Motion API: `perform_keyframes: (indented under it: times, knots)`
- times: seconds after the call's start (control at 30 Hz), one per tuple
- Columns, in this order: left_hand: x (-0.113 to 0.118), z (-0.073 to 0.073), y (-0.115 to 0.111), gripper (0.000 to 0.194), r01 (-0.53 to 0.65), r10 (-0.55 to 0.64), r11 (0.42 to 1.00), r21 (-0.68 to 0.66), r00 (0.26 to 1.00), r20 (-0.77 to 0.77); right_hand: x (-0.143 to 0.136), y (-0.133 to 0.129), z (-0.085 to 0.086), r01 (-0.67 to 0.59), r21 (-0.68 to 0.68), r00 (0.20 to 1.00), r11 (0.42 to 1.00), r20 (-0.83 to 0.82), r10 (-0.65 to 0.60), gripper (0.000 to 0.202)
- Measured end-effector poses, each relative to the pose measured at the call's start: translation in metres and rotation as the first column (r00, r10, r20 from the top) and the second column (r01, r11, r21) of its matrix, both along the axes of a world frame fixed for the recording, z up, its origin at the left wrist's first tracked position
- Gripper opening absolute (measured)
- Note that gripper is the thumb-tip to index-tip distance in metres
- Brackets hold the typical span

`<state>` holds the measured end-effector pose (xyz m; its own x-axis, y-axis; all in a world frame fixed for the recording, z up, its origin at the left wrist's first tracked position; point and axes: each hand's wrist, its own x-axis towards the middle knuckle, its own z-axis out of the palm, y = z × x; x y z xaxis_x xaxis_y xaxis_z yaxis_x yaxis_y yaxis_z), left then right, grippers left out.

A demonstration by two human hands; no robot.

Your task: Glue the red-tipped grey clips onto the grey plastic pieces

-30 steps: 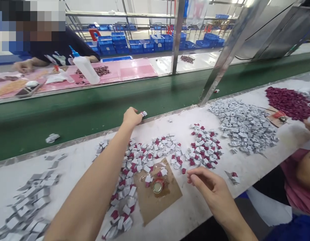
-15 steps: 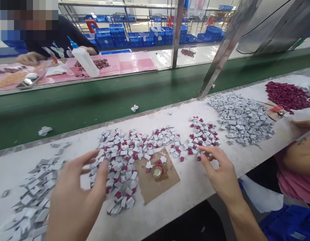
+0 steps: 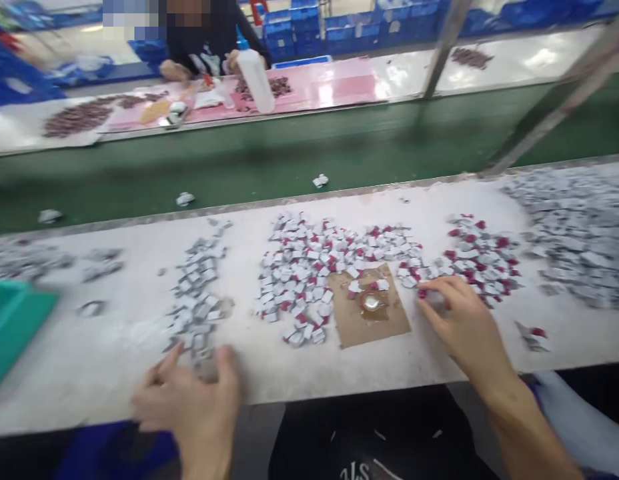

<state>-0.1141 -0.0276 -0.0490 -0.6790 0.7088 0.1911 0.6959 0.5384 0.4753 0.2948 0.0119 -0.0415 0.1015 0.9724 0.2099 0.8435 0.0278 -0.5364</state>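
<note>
My left hand [image 3: 192, 393] is open, thumb and fingers apart, at the near end of a strip of small grey folded pieces [image 3: 197, 293]. It looks slightly blurred. Thumb and forefinger of my right hand [image 3: 467, 330] come together on a small dark red piece [image 3: 422, 293], at the edge of a cluster of white-and-red pieces [image 3: 472, 257]. Between the hands lies a larger heap of white-and-red pieces [image 3: 299, 267]. Beside it is a brown cardboard square [image 3: 347, 327] bearing a bottle cap [image 3: 372, 303] with shiny liquid around it and a couple of pieces.
A big grey heap [image 3: 589, 233] spreads at the right, and a teal tray [image 3: 19, 327] stands at the left. Beyond the green belt [image 3: 269, 160], a person [image 3: 204, 40] sits at a pink-covered table with a white bottle [image 3: 257, 80].
The view has swung left and down. My left hand has moved from beside the white-and-red heap to the grey strip. My right fingertips have closed on a dark red piece.
</note>
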Motion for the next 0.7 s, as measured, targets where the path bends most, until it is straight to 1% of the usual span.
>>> perform_keyframes:
  times: [0.03,0.1,0.2,0.27,0.37,0.5,0.63,0.7]
  knots:
    - [0.000,0.000,-0.001,0.065,-0.013,0.013,1.000,0.007,1.000,-0.019,0.001,0.000,-0.001,-0.004,0.000,1.000,1.000,0.008,0.004,0.020]
    - [0.000,-0.003,-0.005,0.058,0.009,-0.009,1.000,0.020,1.000,-0.028,0.003,-0.002,-0.002,-0.001,0.005,1.000,1.000,0.018,0.001,0.022]
    - [0.002,-0.009,-0.011,0.050,0.048,-0.048,0.999,0.019,0.999,-0.005,0.006,-0.007,0.000,0.036,0.013,0.999,0.999,0.022,-0.036,0.027]
    - [0.004,-0.009,-0.014,0.046,0.057,-0.057,0.998,0.022,0.998,0.020,0.007,-0.011,0.002,0.051,0.001,0.998,0.999,0.024,-0.051,0.027]
    - [0.008,-0.006,-0.015,0.042,0.066,-0.069,0.997,0.039,0.995,0.075,0.008,-0.016,-0.001,0.031,-0.047,0.999,0.998,-0.005,-0.032,0.029]
    - [0.019,0.001,-0.015,0.041,0.111,-0.121,0.991,0.070,0.980,0.160,0.007,-0.019,-0.007,0.040,-0.104,0.996,0.994,-0.069,-0.047,0.041]
    - [0.035,0.004,-0.014,0.040,0.207,-0.223,0.974,0.091,0.950,0.220,0.004,-0.021,-0.009,0.013,-0.114,0.996,0.993,-0.090,-0.023,0.034]
    - [0.042,0.005,-0.013,0.038,0.267,-0.284,0.959,0.098,0.927,0.247,0.006,-0.023,-0.010,0.023,-0.111,0.993,0.994,-0.109,-0.035,0.033]
